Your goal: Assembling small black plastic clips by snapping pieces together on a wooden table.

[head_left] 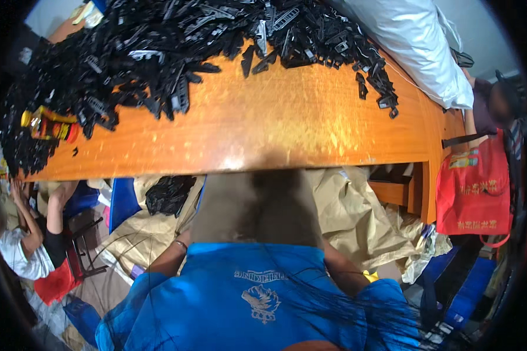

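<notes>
Neither of my hands shows. My left forearm [171, 257] hangs down beside my blue shirt [228, 292], with a band at the wrist, and the hand is hidden past the shirt and lap. My right forearm [341, 270] comes down on the other side, its hand hidden too. Both arms are below the front edge of the orange wooden table [257, 128]. A large heap of black plastic clip-like parts [158, 64] covers the far and left parts of the tabletop. A few loose black parts [386, 99] trail off at the right.
A bottle with a red and yellow label [50, 126] lies at the heap's left. A white sack [416, 47] rests at the back right. A red bag [471, 187] hangs at the right. Tan sacks [357, 216] and a black plastic bag [167, 196] sit below. Other people are at both sides.
</notes>
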A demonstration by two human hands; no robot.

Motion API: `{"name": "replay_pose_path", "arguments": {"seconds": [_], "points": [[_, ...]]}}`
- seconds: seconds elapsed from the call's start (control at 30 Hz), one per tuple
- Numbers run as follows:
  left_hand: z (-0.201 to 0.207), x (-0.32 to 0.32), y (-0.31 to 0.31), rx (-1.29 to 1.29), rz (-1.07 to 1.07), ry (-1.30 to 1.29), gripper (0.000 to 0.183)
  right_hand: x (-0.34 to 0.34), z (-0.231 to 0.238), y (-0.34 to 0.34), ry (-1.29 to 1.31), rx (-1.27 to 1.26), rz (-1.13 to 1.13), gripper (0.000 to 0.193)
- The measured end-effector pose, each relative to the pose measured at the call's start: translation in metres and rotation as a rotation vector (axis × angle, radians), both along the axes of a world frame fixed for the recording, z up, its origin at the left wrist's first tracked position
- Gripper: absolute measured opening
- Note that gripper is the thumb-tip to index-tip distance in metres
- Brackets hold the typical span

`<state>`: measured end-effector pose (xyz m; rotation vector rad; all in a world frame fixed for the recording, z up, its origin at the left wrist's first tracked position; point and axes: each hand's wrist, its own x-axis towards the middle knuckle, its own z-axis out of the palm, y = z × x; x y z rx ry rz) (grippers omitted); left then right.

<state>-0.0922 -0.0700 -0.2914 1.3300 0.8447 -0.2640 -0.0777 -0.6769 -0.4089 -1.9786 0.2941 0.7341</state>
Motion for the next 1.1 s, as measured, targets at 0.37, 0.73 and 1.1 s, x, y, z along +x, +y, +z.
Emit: {"name": "replay_pose_path", "arguments": {"seconds": [0.37, 0.73, 1.1], "points": [[0.213, 0.037, -0.080, 0.966, -0.282, -0.788, 0.010, 0.168, 0.265, 0.106, -0.524, 0.268, -0.114, 0.017], [0.222, 0.317, -0.118, 1.403, -0.432, -0.906, 0.036, 0.356, 0.345, 0.161, -1.019, -0.548, 0.114, 0.035], [0.215, 0.302, -0.119, 1.473, -0.456, -0.930, 0.022, 0.355, 0.338, 0.214, -1.096, -0.514, 0.307, 0.026]]}}
